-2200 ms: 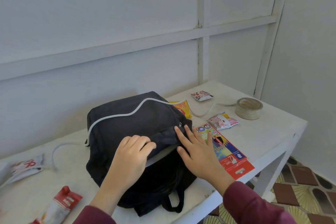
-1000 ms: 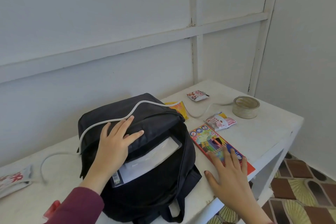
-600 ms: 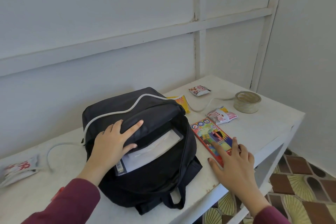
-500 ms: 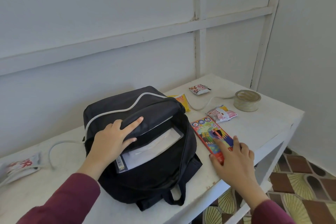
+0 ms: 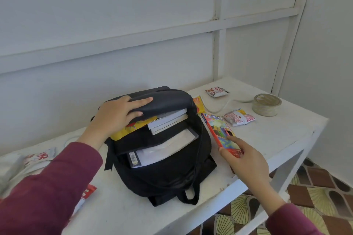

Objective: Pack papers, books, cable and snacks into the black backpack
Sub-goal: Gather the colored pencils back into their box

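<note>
Holding the black backpack point(image 5: 168, 173) open on the white table point(image 5: 277, 139), a person's left hand point(image 5: 116, 114) curls fingers over and thumb under the top flap point(image 5: 168, 99), propping it up. Right hand point(image 5: 246, 162) pinches the near end of a colourful flat box point(image 5: 217, 129), thumb at one edge, index finger across its face, box tilted just beside the opening. Books point(image 5: 168, 120) & papers point(image 5: 166, 149) sit inside; cable point(image 5: 219, 108) and snack packets point(image 5: 238, 119) lie on the table, not yet packed. Risks, prob.: box corner snagging the zip edge and twisting out of so shallow a grip; flap dropping shut if the left hand slackens; papers creasing w/ little room left.
</note>
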`<state>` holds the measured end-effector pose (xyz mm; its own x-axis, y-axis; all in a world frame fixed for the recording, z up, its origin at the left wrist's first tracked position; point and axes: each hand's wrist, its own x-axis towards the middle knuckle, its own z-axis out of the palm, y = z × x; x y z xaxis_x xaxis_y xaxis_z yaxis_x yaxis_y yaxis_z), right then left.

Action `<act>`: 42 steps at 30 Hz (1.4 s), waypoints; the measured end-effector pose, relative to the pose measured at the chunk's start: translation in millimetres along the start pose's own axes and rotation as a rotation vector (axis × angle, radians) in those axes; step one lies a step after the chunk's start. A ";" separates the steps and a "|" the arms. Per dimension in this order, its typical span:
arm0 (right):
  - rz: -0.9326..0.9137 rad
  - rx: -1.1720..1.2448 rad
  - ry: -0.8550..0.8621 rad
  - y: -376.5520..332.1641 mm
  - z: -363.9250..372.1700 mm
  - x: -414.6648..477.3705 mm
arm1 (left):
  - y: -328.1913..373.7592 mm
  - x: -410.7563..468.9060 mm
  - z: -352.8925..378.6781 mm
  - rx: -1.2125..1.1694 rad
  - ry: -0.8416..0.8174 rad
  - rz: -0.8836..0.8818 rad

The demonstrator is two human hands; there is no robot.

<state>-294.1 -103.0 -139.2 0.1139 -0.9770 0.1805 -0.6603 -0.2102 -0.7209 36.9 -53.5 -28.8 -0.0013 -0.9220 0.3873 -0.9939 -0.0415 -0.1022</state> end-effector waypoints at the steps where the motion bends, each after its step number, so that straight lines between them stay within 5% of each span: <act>1: -0.031 0.068 0.017 -4.4 -0.6 -5.4 | 0.2 1.9 -2.4 0.005 0.012 0.005; 4: -0.158 0.162 0.034 -13.3 2.2 -21.1 | 0.1 7.7 -6.6 0.020 0.036 0.004; 12: -0.448 -0.136 -0.083 -37.8 26.6 -10.2 | -2.6 13.7 -9.5 0.075 0.101 0.035; 26: -0.363 -0.365 -0.134 -110.4 73.9 53.3 | -6.1 7.4 -1.3 0.051 0.164 0.110; 32: -0.483 -0.370 -0.046 -82.3 79.5 6.2 | -9.1 7.4 2.8 0.047 0.172 0.100; 42: -0.583 -0.503 -0.206 -96.6 104.7 39.8 | -10.4 16.7 -7.1 0.078 0.231 0.166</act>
<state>-148.0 -125.5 -132.3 0.6466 -0.7124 0.2729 -0.7024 -0.6955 -0.1514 46.3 -65.7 -14.7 -0.1968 -0.8070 0.5569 -0.9666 0.0646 -0.2479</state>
